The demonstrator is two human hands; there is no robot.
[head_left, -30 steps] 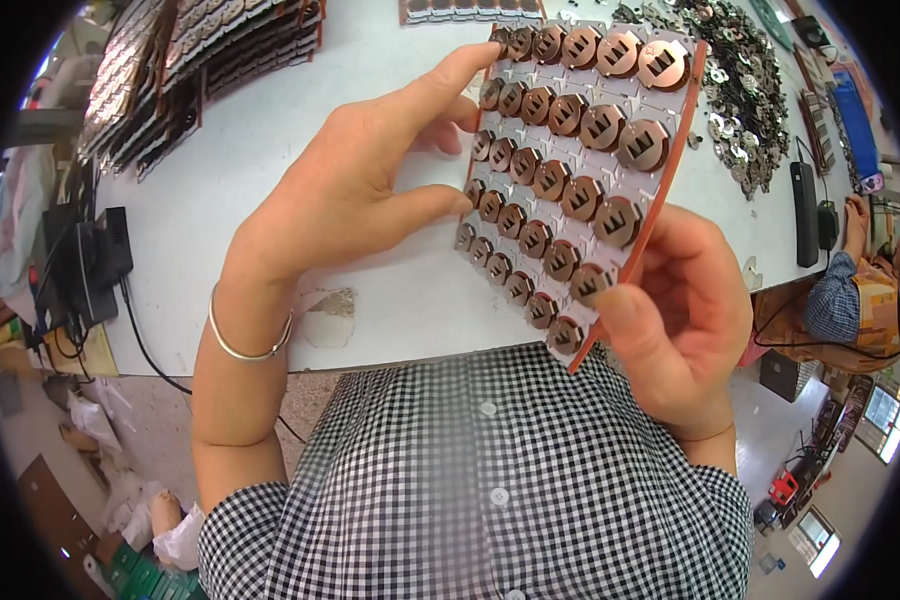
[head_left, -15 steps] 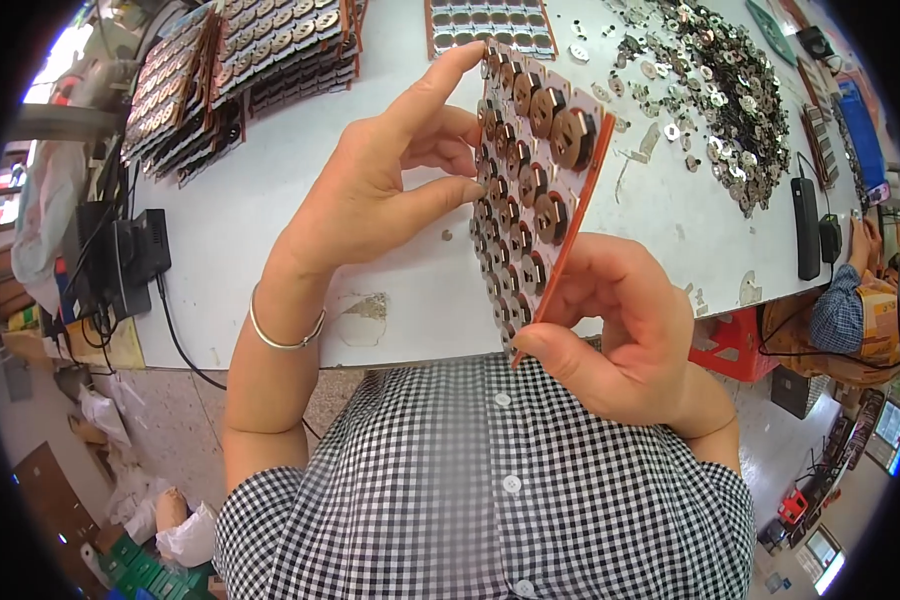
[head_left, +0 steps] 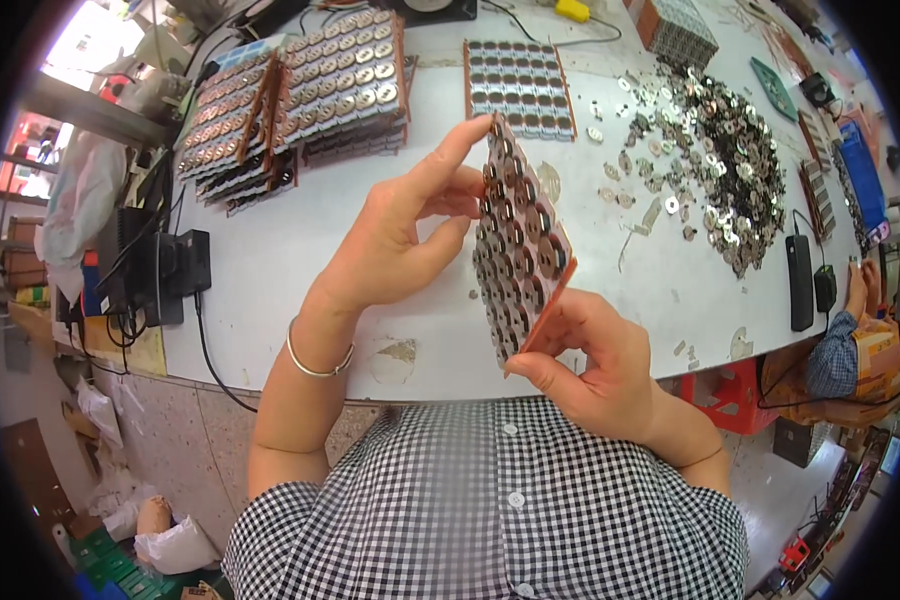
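A circuit board panel (head_left: 518, 235) stands tilted on edge between my hands. Rows of round metal discs cover its visible face, and its near edge is reddish-brown. My right hand (head_left: 600, 365) pinches the lower near corner, thumb at the front and fingers curled behind. At the far side, my left hand (head_left: 395, 240) has its index fingertip on the top corner, while other fingertips meet the edge below. The left thumb lies close to the disc face; whether it touches is unclear. A bangle (head_left: 318, 372) circles my left wrist.
Stacks of similar panels (head_left: 340, 65) stand back left; another panel (head_left: 518, 85) lies behind my hands. Loose metal discs (head_left: 735, 190) form a pile at right, near a patterned box (head_left: 673, 32). Black adapters (head_left: 175, 270) with cables sit left. Another person's arm (head_left: 855, 295) shows far right.
My view has shifted, so more of the table's far side shows. The panel sits lower in view, its top tilted differently. Both hands stay at it.
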